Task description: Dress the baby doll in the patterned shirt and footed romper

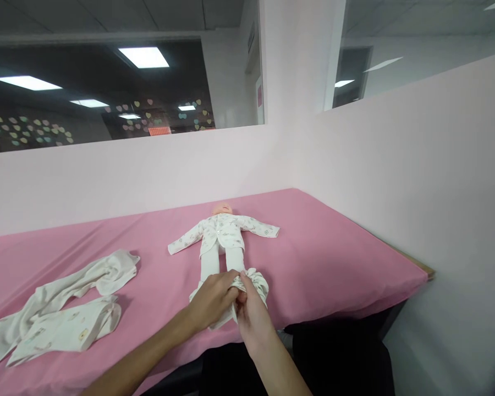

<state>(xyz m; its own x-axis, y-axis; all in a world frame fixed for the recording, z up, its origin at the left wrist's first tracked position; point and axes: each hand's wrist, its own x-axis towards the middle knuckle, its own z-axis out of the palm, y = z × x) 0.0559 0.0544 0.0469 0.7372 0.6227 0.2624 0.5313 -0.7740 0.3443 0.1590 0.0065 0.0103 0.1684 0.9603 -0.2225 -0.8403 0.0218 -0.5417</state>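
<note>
A baby doll (223, 234) lies on its back on the pink sheet, feet towards me. It wears a white printed jacket (231, 237) with its sleeves spread out, and white cloth covers its legs (209, 263). White baby pants (259, 283) are bunched around the doll's lower legs. My left hand (214, 300) is closed on the gathered cloth, knuckles up. Pinching the same cloth by the leg on the right is my right hand (253, 316), its thumb on top. The doll's feet are hidden by my hands and the bunched fabric.
On the left of the pink-covered table (322, 264) lie a crumpled white cloth (78, 280) and a folded printed cloth (66, 327). White walls (429, 165) with windows stand behind and to the right. The table's front edge runs just below my hands.
</note>
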